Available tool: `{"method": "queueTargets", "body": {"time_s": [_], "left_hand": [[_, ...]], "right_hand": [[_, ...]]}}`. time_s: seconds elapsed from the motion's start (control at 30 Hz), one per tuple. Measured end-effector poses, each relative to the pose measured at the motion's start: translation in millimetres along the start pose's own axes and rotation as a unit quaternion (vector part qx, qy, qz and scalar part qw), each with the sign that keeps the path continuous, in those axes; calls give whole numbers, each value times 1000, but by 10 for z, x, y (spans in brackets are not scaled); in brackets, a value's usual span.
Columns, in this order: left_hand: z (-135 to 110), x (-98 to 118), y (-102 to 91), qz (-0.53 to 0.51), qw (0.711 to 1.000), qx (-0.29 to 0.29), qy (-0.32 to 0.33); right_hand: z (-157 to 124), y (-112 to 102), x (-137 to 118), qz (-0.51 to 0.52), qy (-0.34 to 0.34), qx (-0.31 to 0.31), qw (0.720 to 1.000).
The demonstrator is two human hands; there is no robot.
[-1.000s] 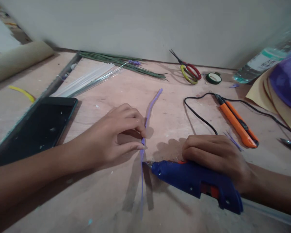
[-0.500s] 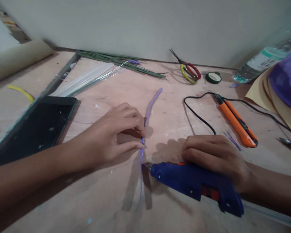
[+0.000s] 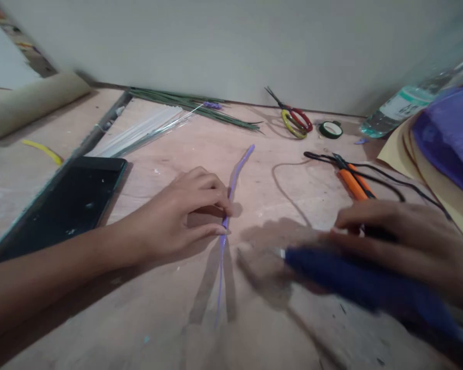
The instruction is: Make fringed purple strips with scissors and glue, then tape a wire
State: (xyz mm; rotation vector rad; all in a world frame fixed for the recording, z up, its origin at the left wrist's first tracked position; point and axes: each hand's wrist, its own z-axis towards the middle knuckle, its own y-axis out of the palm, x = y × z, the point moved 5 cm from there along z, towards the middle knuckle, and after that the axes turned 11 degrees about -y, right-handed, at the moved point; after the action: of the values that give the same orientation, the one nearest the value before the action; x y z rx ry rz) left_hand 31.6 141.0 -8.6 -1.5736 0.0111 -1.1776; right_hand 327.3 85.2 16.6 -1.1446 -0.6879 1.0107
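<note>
My left hand pinches a thin purple strip between thumb and fingers at about its middle. The strip's wider end points away from me and its narrow tail runs towards me over the wooden table. My right hand grips a blue hot glue gun, both smeared by motion. Its metal nozzle points left and stands apart from the strip. Just beyond my right hand lies an orange utility knife, partly covered by the hand.
Left lie a black phone, white sticks and a yellow strip. Along the wall are green stems, scissors and green tape. A bottle and purple sheets stand right. A black cord crosses there.
My right hand has drawn the glue gun to the right, away from the purple strip. The cord has shifted with it. My left hand keeps its pinch on the strip.
</note>
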Motion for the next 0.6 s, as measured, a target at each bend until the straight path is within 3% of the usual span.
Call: {"method": "queueTargets", "body": {"time_s": [0.13, 0.27, 0.4, 0.47, 0.53, 0.6], "left_hand": [[-1, 26, 4, 62, 998, 3, 0], [-22, 107, -8, 149, 987, 28, 59], [-110, 263, -88, 215, 962, 128, 111], [-189, 364, -108, 243, 944, 176, 138], [-268, 447, -92, 264, 931, 197, 156], [-316, 484, -54, 265, 934, 188, 148]], "right_hand": [[13, -83, 487, -81, 41, -82, 993], [183, -149, 686, -9, 104, -81, 991], [419, -190, 293, 24, 146, -6, 989], [551, -140, 10, 132, 190, 12, 973], [690, -98, -243, 215, 224, 33, 950], [817, -52, -413, 236, 238, 24, 942]]}}
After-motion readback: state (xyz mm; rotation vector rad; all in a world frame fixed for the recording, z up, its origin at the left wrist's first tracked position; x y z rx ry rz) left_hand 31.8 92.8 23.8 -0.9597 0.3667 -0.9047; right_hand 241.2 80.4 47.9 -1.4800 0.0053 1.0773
